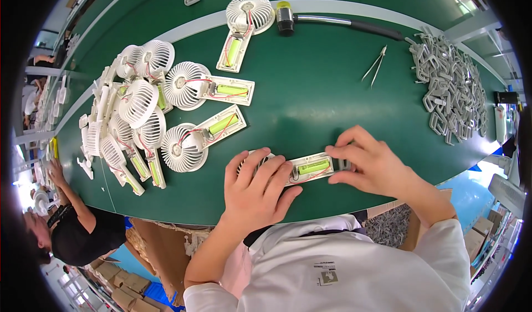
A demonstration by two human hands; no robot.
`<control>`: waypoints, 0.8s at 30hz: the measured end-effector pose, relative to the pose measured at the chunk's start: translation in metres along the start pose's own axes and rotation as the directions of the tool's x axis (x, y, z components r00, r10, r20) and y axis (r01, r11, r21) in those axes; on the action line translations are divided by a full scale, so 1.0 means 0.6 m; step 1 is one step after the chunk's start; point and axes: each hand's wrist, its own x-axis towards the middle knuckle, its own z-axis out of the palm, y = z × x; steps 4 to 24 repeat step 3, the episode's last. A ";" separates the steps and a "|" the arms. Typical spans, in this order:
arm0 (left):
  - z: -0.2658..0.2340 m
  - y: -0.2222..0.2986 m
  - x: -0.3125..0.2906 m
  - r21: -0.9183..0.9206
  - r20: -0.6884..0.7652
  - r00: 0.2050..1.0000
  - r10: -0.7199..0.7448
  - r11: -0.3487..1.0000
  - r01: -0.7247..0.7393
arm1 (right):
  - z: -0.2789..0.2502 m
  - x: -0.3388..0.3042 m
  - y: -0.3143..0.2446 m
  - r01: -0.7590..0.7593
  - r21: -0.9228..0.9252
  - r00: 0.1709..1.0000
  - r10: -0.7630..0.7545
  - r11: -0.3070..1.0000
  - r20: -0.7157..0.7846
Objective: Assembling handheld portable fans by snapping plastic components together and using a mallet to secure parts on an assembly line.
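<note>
A white hand-held fan (pixel 308 168) lies on the green table near its front edge, its handle open and showing a green battery and red wires. My left hand (pixel 257 186) lies flat over the fan's round head and presses it down. My right hand (pixel 370 161) pinches the far end of the handle, where a small grey piece sits between the fingertips.
Several more open white fans (pixel 183 85) lie spread and piled at the left (pixel 130 118). A heap of grey clips (pixel 451 88) fills the right side. A mallet (pixel 332 19) and tweezers (pixel 376 65) lie at the back. Another person (pixel 72 223) works at lower left.
</note>
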 end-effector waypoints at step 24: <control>-0.015 -0.002 0.003 0.000 0.046 0.999 -0.016 1.000 0.016 | 0.029 0.040 -0.019 0.106 -0.038 0.994 -0.106 0.994 0.006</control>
